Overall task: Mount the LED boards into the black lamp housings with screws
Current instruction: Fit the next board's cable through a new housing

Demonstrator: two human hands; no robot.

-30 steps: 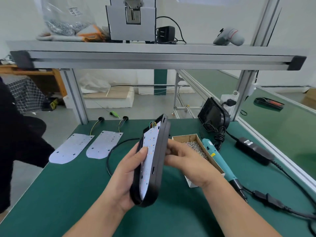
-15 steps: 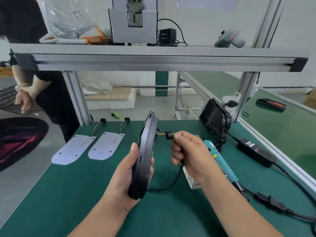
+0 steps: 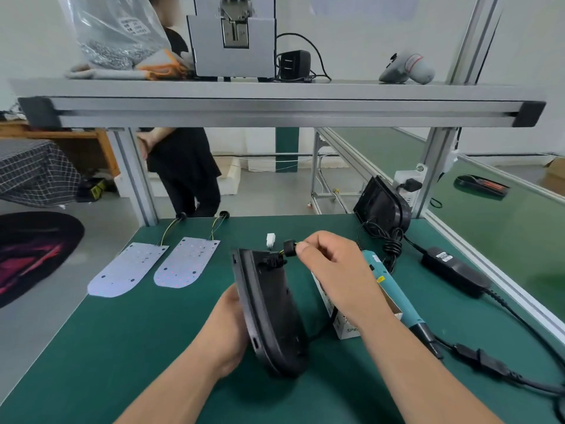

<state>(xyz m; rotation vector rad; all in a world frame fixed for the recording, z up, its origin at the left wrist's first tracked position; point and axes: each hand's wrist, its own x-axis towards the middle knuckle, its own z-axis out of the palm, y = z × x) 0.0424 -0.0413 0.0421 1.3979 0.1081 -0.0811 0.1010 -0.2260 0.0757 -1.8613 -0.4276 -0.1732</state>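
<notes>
Since half a second before, we had tipped the black lamp housing [image 3: 275, 313] so that its smooth, rounded back faced up and to the right. Our right hand [image 3: 333, 270] had drawn the grommet [image 3: 289, 248] farther out from the housing's top end. The bystander in black [image 3: 183, 166] had walked from the far left to behind the frame post.

The housing was matte black plastic, long, with a flat rim and a rounded lower end. We gripped it low on its left side with our left hand [image 3: 227, 335]; the fingers were out of sight behind the shell. Our right thumb and forefinger pinched the grommet, a small black collar on yellow and dark wires that ran into the housing's top, and the other fingers were curled loosely. A white connector [image 3: 270, 240], a small plastic block, showed just beyond the grommet.

The housing stood tilted between our two hands over the green mat [image 3: 122, 347], and we could not tell whether its lower end touched the mat. Two LED boards [image 3: 128, 269], thin pale plates with rounded near ends and dotted faces, lay flat side by side on the mat, well apart from both hands. The teal screwdriver [image 3: 388, 289] and the screw box [image 3: 339, 319] lay beneath our right wrist.
</notes>
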